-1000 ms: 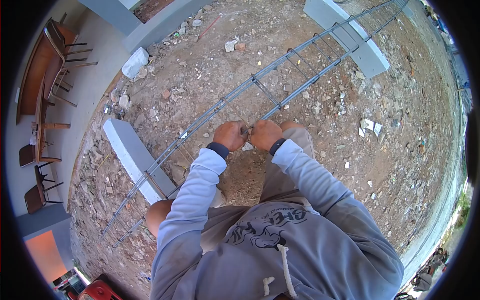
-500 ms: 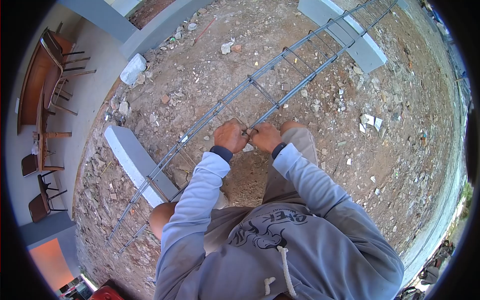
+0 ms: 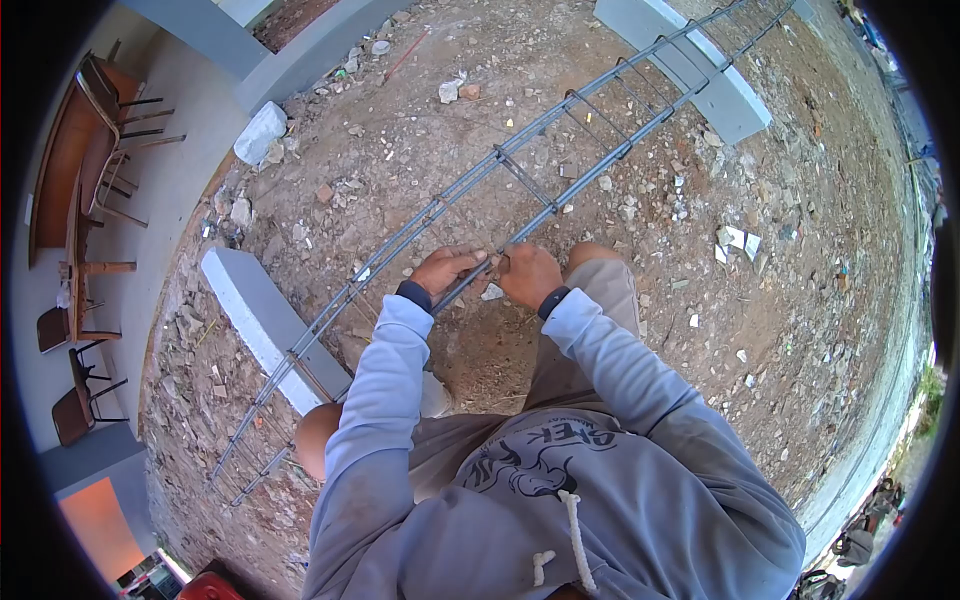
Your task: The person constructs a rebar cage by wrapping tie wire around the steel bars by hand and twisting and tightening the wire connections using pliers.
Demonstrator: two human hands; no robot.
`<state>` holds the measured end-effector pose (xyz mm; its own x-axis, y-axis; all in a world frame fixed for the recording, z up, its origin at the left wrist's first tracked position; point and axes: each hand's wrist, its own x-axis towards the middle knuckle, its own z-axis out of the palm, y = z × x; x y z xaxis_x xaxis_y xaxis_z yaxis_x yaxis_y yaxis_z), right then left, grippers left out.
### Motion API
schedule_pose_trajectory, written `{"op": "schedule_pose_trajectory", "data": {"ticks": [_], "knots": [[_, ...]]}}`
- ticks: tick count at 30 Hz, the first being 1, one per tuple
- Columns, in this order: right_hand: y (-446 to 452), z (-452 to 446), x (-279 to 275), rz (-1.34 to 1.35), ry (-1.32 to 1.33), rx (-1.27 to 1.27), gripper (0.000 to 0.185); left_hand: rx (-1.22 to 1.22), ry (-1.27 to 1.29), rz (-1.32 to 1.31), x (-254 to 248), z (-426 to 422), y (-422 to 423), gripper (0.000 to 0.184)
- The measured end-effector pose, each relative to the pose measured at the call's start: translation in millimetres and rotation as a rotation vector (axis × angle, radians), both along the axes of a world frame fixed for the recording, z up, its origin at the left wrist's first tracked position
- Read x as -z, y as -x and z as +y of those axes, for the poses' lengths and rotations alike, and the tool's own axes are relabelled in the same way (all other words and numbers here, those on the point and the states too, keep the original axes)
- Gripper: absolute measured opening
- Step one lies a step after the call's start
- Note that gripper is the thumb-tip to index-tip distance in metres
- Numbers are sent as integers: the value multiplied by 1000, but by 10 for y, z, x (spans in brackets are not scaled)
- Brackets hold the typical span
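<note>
A long rebar cage (image 3: pixel 590 179), made of steel bars with square stirrups, runs diagonally in front of me. My left hand (image 3: pixel 440 271) is closed at its near bar, thumb and fingers along the steel. Beside it, my right hand (image 3: pixel 530 276) is curled in a pinch at the same bar, close to the left fingertips. Whatever small piece lies between the right fingers is hidden. The cage rests across a grey concrete beam (image 3: pixel 262 318) at the lower left and another concrete beam (image 3: pixel 738 112) at the upper right.
Rubble and broken tile pieces (image 3: pixel 738 240) are scattered over the dirt ground. A white rock (image 3: pixel 260 133) sits near the floor edge at left. Wooden chairs (image 3: pixel 100 190) stand on the paved floor beyond. My bent knees are close to the cage.
My left hand has shifted slightly left and opened out from a fist to lie along the bar. My right hand has turned a little and stays at nearly the same spot.
</note>
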<state>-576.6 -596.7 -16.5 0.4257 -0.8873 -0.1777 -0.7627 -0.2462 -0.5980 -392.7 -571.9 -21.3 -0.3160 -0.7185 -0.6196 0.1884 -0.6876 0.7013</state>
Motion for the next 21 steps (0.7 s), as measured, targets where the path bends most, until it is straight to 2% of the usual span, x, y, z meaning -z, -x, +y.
{"op": "schedule_pose_trajectory", "data": {"ticks": [4, 9, 13, 15, 21], "knots": [[-27, 47, -99, 75, 35, -1, 32, 1, 54, 74, 149, 21, -29, 25], [-24, 51, -25, 26, 50, -4, 30, 69, 52, 123, 236, -50, -90, 23], [3, 7, 50, -28, -11, 18, 24, 155, 110, -5, 325, -212, -100, 20], [16, 6, 88, -65, 4, -2, 21, 152, 149, -118, 389, -277, -104, 17], [18, 25, 76, -92, 53, 7, 20, -31, 81, -19, 413, -350, 70, 17]]}}
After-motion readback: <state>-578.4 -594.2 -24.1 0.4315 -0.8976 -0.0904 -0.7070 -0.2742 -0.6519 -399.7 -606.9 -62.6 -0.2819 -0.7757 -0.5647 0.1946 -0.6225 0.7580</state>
